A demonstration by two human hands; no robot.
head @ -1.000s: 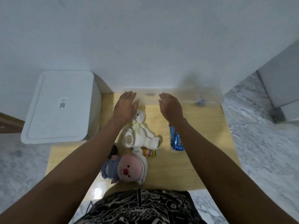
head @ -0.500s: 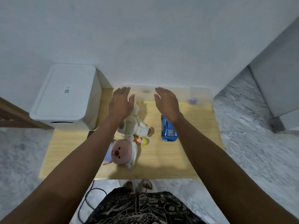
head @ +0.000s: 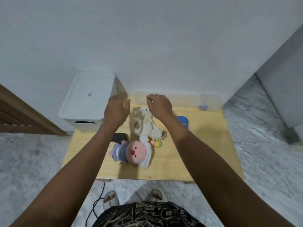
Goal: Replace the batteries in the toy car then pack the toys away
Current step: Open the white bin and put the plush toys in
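Both hands up over table (head: 205, 145), near clear box (head: 183, 99) at back. Left hand (head: 117, 108) loose, holding nothing. Right hand (head: 159, 106) fingers bent down (cannot tell if touching box). Toy car (head: 183, 121) half hidden beside right wrist. Packing step, probably. Next: pull box close, gently.

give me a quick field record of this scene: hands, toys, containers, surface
left hand: raised over the table's far edge, holds nothing
right hand: raised above the white bear, holds nothing
toys: white bear, pink-faced plush, small figure, blue car
containers: clear box, white bin
surface: wooden table
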